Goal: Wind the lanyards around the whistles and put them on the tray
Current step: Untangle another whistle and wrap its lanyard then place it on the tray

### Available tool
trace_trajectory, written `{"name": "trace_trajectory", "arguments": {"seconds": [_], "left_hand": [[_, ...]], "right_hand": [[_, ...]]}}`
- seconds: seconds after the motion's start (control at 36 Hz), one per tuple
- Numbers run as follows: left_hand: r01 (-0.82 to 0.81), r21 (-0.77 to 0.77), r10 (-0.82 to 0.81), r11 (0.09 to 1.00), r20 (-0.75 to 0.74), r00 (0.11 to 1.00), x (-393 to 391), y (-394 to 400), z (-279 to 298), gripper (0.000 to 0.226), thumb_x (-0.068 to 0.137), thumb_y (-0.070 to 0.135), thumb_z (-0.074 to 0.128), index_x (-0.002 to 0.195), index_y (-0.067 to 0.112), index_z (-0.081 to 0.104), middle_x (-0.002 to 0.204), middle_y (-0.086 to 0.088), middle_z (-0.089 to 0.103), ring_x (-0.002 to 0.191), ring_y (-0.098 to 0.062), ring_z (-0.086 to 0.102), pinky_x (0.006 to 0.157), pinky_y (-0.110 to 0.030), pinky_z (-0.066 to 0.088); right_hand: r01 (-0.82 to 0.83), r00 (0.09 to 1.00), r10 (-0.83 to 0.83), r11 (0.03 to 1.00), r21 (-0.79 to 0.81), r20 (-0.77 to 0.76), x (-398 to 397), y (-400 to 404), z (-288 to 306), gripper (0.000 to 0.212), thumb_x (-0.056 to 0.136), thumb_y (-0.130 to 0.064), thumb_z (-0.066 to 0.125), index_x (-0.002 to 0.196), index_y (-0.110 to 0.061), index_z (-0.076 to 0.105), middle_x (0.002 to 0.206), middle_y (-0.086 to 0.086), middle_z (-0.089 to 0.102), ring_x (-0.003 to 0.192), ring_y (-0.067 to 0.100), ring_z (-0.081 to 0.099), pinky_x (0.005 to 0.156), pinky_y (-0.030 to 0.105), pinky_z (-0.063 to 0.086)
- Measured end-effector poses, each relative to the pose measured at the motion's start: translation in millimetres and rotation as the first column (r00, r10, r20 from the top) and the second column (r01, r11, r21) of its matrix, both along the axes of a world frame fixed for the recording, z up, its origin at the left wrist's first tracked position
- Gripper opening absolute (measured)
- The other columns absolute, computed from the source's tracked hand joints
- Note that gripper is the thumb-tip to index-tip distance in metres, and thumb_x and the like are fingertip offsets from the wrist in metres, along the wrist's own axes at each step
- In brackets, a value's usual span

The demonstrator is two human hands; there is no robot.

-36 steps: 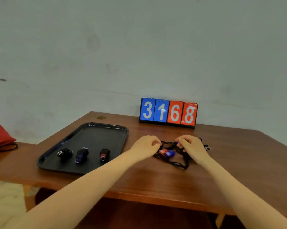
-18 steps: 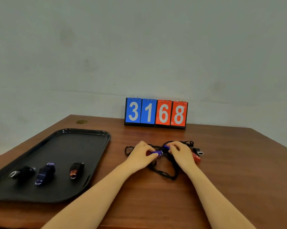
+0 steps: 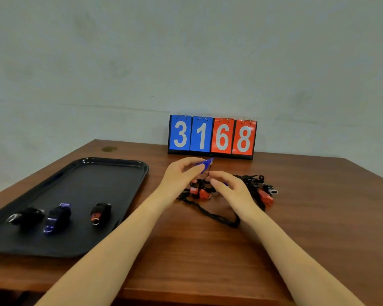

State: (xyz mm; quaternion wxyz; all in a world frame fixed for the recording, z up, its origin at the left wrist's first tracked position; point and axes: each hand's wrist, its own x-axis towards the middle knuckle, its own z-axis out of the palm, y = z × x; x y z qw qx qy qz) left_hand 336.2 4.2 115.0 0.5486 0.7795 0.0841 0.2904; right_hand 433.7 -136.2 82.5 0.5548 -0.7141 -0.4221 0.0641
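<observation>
Fingers of the left hand [image 3: 179, 175] pinch a glossy blue whistle [image 3: 205, 164], lifted above the wooden table [image 3: 296, 228] near its far edge. A thin black cord [image 3: 208, 172] drops from it to the right hand [image 3: 232, 191], which seems to pinch it, though blur hides the contact. Under both hands lies a tangle of black woven lanyards [image 3: 217, 216] with red whistles [image 3: 266, 198]. Along the tray's [image 3: 111, 173] near edge sit three wound whistles [image 3: 58, 216].
</observation>
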Motion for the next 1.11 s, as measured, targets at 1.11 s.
{"name": "trace_trajectory", "arguments": {"seconds": [1.11], "left_hand": [[-0.583,-0.368,0.627,0.725,0.001,0.779,8.3,64.3,-32.4,0.015,0.097,0.023,0.051,0.106,0.019,0.062,0.100,-0.007,0.065,0.084,-0.018,0.057,0.085,-0.041,0.052]], "right_hand": [[0.139,0.634,0.468,0.715,0.686,-0.616,13.1,-43.2,45.8,0.022,0.092,-0.024,0.052,0.073,-0.015,0.053,0.056,-0.004,0.037,0.054,0.013,0.038,0.070,0.027,0.039]]}}
